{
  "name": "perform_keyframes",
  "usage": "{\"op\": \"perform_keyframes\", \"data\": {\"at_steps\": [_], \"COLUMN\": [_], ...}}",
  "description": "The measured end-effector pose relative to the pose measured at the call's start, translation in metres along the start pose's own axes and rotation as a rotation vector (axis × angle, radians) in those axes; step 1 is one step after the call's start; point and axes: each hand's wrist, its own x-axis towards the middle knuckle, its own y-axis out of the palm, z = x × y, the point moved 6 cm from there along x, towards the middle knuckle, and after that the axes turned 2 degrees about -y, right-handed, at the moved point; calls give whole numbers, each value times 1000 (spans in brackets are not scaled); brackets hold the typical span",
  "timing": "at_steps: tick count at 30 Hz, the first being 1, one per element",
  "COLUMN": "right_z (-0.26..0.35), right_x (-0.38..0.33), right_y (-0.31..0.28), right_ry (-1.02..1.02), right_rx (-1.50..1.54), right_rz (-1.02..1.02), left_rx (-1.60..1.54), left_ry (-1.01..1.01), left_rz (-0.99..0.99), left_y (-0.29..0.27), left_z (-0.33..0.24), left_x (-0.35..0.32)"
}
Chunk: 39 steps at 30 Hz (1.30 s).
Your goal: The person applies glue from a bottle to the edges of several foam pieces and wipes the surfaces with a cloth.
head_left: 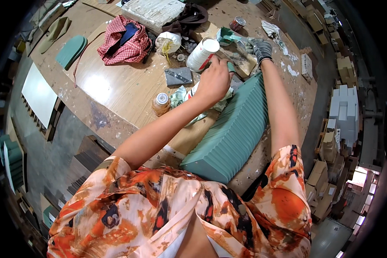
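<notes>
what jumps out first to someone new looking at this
A long green ribbed block runs across the wooden table toward the person. The bare left hand rests at its far end beside a white jar; the gloved right hand lies farther back. A red checked cloth sits far left.

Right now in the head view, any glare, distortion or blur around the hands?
Head view: strong fisheye, so the table edge bows and the corners go black. A bright glare patch sits on the wood left of the red checked cloth. Lower right blows out at the windows. The left hand and gloved right hand look reasonably sharp, as does the ribbed green panel.
</notes>
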Motion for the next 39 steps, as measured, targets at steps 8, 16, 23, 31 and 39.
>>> {"op": "perform_keyframes", "data": {"at_steps": [8, 16, 23, 31, 39], "right_z": [0, 28, 14, 7, -1], "right_x": [4, -27, -36, -36, -18], "right_y": [-37, 10, -11, -55, -51], "right_ry": [-77, -725, -821, -911, -366], "right_rx": [-56, -916, -978, -887, -69], "right_rz": [-3, 30, 92, -2, -89], "left_rx": [15, -67, -62, -63, -61], "left_ry": [8, 10, -4, 11, 24], "left_rz": [54, 38, 22, 29, 24], "left_y": [4, 1, -1, 0, -1], "left_z": [-8, -11, -5, -10, -8], "left_x": [-1, 0, 1, 1, 0]}}
